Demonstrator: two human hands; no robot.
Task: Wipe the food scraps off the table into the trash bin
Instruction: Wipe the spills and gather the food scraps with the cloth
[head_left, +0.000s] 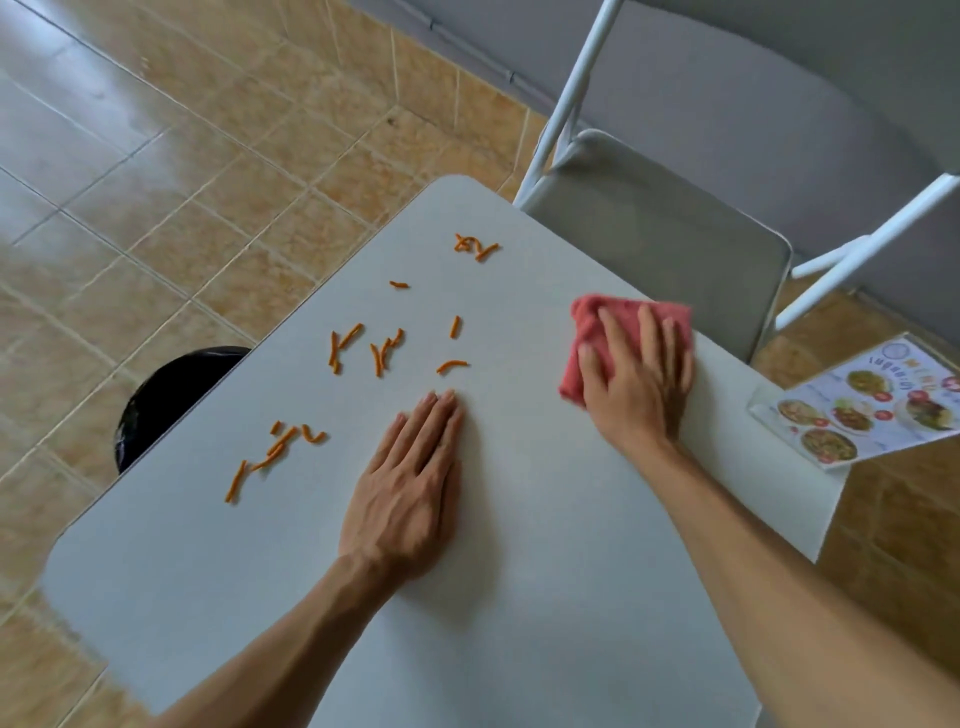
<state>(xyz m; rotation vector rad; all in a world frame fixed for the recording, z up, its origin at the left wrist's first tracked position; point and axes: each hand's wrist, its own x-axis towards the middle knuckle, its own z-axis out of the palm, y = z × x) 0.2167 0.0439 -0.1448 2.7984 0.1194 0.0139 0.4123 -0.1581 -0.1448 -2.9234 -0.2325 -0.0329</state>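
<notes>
Several thin orange food scraps (382, 353) lie scattered over the left half of the white table (519, 597), from the far corner to the left edge. My right hand (636, 382) presses flat on a crumpled pink cloth (587, 332) near the table's right edge, to the right of the scraps. My left hand (410, 486) rests palm down on the table, fingers together, just below the middle scraps and holding nothing. A black-lined trash bin (166, 395) stands on the floor beside the table's left edge, partly hidden under it.
A white folding chair with a grey seat (670, 244) stands at the table's far right side. A picture menu card (872, 405) overhangs the table's right corner. Tan floor tiles surround the table.
</notes>
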